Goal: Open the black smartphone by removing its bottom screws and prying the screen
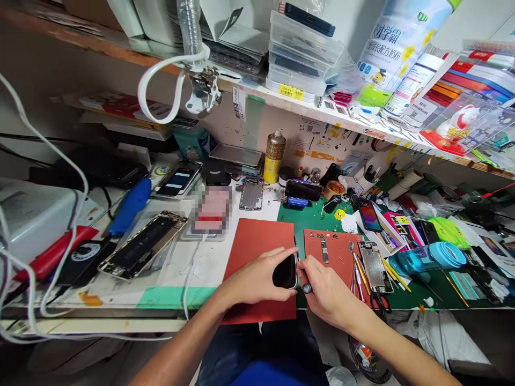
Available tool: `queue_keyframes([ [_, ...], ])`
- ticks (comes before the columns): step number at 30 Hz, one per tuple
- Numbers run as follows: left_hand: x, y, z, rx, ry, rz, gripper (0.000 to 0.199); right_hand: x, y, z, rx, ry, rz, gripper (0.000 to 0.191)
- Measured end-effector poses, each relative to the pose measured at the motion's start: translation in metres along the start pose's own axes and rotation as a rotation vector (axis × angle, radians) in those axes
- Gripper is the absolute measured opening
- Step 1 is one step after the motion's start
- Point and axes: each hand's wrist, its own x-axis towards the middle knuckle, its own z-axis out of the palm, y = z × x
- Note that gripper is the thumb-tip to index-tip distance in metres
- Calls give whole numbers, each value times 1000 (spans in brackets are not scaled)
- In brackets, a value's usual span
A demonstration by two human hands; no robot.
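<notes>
A phone with a black face [284,272] is gripped along its edges by my left hand [257,276], thumb on one side and fingers on the other. It is held over a red mat [261,236]. Against the phone's right edge, my right hand [324,287] is closed round a small tool [307,288]. Only the tool's dark rounded end shows, and its tip is hidden by my fingers. Beside my right hand, a second red mat [340,241] carries a narrow phone circuit board [324,250] and tiny parts.
Right of my right hand lie tweezers [357,273], an opened phone [375,265], scissors [380,304] and a blue bottle [428,257]. To the left are a phone housing [142,246] and a white cable [192,273]. A loaded shelf [249,86] overhangs the bench.
</notes>
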Motion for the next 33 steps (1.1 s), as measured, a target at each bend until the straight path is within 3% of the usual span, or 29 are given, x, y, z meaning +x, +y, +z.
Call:
queue_keyframes([
  [4,3,-4,-6,-116,-64,26,94,2,1,-2,-63,60,-134,41],
  [8,9,-12,-12,-467,-297,115,89,7,-3,-11,-122,157,-341,36],
  [11,10,-20,-13,-595,-384,93,90,5,-4,-16,-111,199,-434,37],
  [13,8,-23,-13,-607,-357,74,92,5,1,-18,-48,143,-327,36],
  [17,-2,-18,-11,-576,-187,48,94,25,33,-14,-44,9,127,26],
  [21,-10,-9,1,-349,201,32,91,75,88,-4,-125,-67,466,13],
  [23,-13,-8,9,-206,337,37,89,101,112,3,-155,-124,589,33],
  [27,-16,-13,24,-94,364,12,90,134,139,19,-181,-228,704,40],
  [33,-18,-21,31,-21,346,11,94,142,148,30,-222,-313,733,39],
])
